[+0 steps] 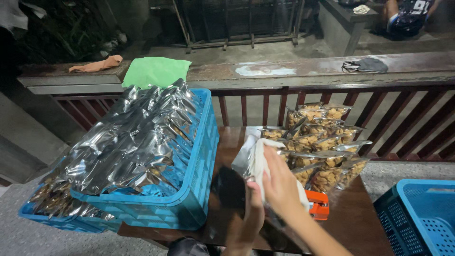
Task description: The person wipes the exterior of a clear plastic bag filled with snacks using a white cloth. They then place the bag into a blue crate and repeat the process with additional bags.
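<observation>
My right hand [279,182] presses a white cloth [259,161] against a clear snack pouch [246,156] held up over the brown table [227,142]. My left hand [249,215] grips the lower part of the same pouch from below. Just behind the hands lies a stack of clear pouches filled with golden fried snacks [322,142]. An orange tool [318,205] sits on the table under my right wrist.
A blue crate [201,156] heaped with silvery foil pouches stands on the table's left, over a second blue crate [52,218]. Another blue crate [417,213] is at the right. A wooden railing [294,71] carries green and orange cloths. A person sits far back right.
</observation>
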